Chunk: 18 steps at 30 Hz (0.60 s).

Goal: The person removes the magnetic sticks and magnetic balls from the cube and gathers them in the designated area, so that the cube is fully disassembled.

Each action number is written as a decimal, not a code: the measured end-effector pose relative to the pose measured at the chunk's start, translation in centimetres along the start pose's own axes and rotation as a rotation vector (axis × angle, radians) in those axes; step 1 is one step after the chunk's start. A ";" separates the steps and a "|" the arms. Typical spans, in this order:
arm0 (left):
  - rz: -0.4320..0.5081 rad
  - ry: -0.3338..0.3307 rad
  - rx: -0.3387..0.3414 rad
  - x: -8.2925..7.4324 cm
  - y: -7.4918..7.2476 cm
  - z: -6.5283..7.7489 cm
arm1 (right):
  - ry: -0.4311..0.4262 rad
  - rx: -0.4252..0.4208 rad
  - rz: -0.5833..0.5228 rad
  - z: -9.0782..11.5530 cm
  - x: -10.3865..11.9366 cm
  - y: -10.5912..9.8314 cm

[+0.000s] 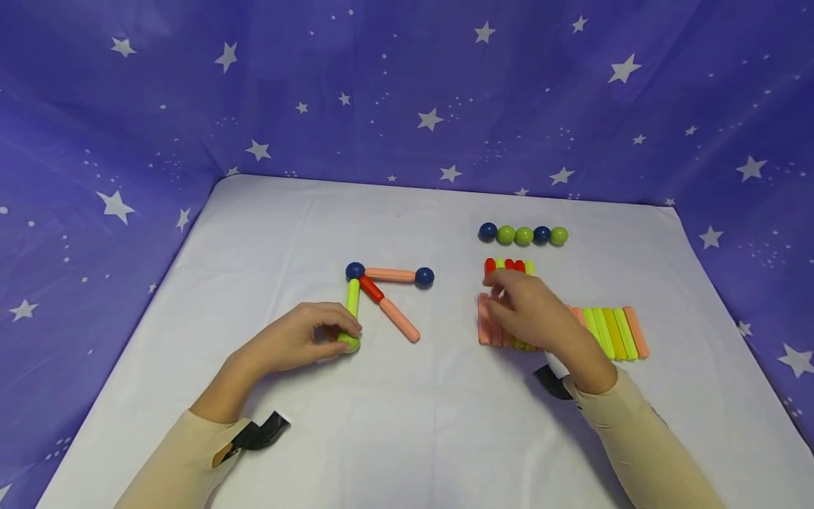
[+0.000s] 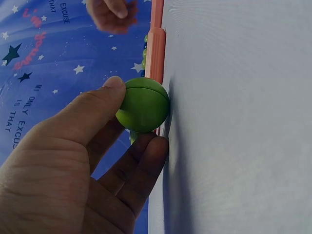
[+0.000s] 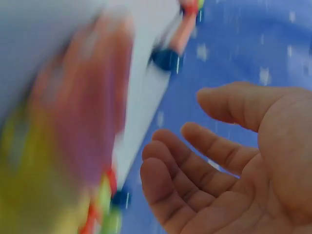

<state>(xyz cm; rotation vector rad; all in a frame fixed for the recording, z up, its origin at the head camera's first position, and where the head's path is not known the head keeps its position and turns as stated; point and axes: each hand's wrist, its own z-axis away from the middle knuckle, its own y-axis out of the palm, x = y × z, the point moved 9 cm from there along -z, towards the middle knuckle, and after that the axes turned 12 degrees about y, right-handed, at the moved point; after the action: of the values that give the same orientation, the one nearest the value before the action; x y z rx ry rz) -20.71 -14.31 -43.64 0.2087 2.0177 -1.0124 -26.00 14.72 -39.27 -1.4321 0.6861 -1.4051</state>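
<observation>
My left hand [image 1: 295,338] pinches a green ball [image 2: 143,105] between thumb and fingertips, low by the white tabletop. A yellow-green stick [image 1: 352,297] runs from that ball up to a dark blue ball [image 1: 355,271]. From there a salmon stick [image 1: 391,275] reaches right to a second dark blue ball [image 1: 424,277]. Slanting down from the same corner are a short red stick [image 1: 372,289] and a salmon stick [image 1: 400,321], end to end. Over the loose sticks at right hovers my right hand [image 1: 534,311], fingers loosely bent and holding nothing in the right wrist view.
A row of blue and green balls [image 1: 524,235] lies at the back right. Below it are short red and green sticks [image 1: 490,267], then a row of long salmon, yellow and green sticks [image 1: 613,332], partly hidden by my right hand. A star-patterned purple cloth [image 1: 394,92] stands behind the table.
</observation>
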 end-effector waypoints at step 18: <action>-0.001 0.023 -0.008 -0.2 -0.1 -0.1 | -0.226 0.182 0.167 -2.8 11.8 9.4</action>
<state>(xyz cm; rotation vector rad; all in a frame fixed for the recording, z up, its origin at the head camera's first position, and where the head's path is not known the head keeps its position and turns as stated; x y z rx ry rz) -20.73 -14.28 -43.43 0.2163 2.0424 -1.0061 -24.52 0.05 -43.36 -1.3323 0.5068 -1.1256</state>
